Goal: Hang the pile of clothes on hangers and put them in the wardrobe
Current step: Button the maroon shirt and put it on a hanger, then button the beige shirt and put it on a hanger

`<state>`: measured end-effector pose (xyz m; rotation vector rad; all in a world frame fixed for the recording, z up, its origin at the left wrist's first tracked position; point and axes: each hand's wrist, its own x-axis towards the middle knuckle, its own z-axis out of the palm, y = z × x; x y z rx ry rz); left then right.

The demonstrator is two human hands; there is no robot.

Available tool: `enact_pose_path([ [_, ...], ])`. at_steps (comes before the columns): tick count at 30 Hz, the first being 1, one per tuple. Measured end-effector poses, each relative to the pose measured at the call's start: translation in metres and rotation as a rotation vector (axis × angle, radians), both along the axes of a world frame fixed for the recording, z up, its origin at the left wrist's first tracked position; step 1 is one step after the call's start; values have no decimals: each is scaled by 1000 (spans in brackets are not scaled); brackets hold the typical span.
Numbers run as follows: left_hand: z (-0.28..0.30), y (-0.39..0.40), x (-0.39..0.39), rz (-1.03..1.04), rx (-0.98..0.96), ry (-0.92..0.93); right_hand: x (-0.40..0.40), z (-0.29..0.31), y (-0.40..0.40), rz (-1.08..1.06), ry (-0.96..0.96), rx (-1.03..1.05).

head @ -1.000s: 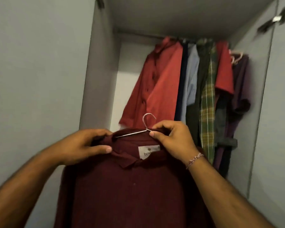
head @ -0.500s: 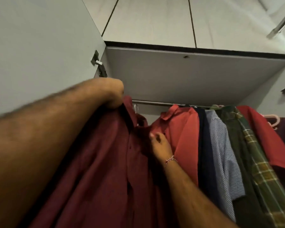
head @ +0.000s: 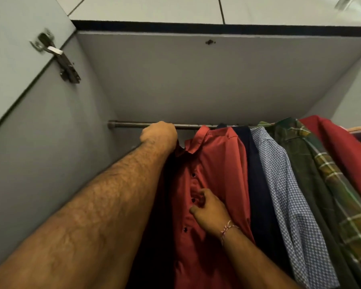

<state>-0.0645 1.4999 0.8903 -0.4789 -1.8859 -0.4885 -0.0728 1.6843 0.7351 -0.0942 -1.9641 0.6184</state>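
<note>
Left hand point(head: 158, 133) raised at full arm's reach to the wardrobe rail point(head: 129, 124), fingers curled at the rail, their hold hidden behind the fist. Dark maroon shirt point(head: 165, 205) hanging just below, mostly behind the forearm. Right hand point(head: 211, 211) lower, fingers loosely bent, pressing against the red shirt point(head: 217, 163) beside it.

Person's forearms, bare and unsleeved. Left forearm point(head: 96, 205): visibly hairy. Right wrist: a thin twisted red-and-white thread bracelet point(head: 227, 228), with loose strand ends. No gloves or rings visible.
</note>
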Motion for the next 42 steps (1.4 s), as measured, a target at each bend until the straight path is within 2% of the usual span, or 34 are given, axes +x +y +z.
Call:
enact_pose_path([
  [7, 0, 25, 26, -129, 3, -98, 12, -5, -3, 164, 24, 17],
  [9, -12, 23, 44, -255, 72, -155, 20, -11, -15, 214, 120, -3],
  [11, -35, 14, 64, -298, 203, -69, 31, -27, -33, 300, 286, -44],
  [14, -93, -10, 81, -200, 272, 100, 52, -71, -72, 371, 519, 12],
  [16, -145, -33, 93, -165, 235, 64, 69, -104, -103, 315, 599, 173],
  [19, -230, -92, 124, -91, 197, 15, 100, -160, -159, 309, 568, 409],
  [21, -287, -150, 160, -17, 246, 11, 124, -196, -206, 403, 478, 489],
  [26, -431, -342, 296, 379, 236, -59, 213, -289, -370, 749, 263, 628],
  [29, -517, -466, 416, 552, 276, -152, 298, -354, -497, 994, 241, 659],
  [33, -643, -617, 611, 774, 425, -291, 457, -468, -686, 1350, 160, 610],
  [35, -705, -673, 710, 915, 516, -387, 546, -533, -767, 1505, 72, 650],
  [38, -780, -726, 832, 1092, 631, -572, 653, -619, -857, 1683, -155, 828],
  [42, -847, -770, 965, 1361, 796, -831, 758, -706, -954, 1786, -438, 1099],
])
